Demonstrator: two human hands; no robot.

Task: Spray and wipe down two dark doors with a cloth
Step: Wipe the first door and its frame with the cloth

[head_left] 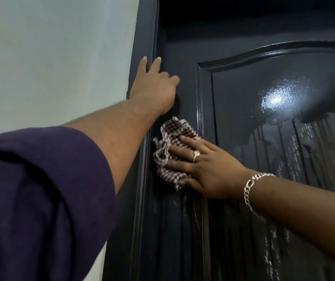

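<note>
Dark glossy panelled door (243,98), wet streaks on panel. Right hand (203,169), fingers flat, pressing checked cloth (170,142) to door stile. Left hand (154,86) resting on door frame (144,37) beside pale wall (51,57).

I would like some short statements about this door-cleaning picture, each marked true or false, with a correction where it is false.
1. The right hand presses a checked cloth flat against the dark door. True.
2. The left hand holds a spray bottle. False: it holds nothing and rests on the door near the frame edge, above the cloth.
3. Wet streaks run down the raised panel to the right of the cloth. True.
4. The cloth lies on the middle of the raised panel. False: it sits on the flat strip left of the panel.
5. The right hand wears a ring, and a chain bracelet circles its wrist. True.
</note>
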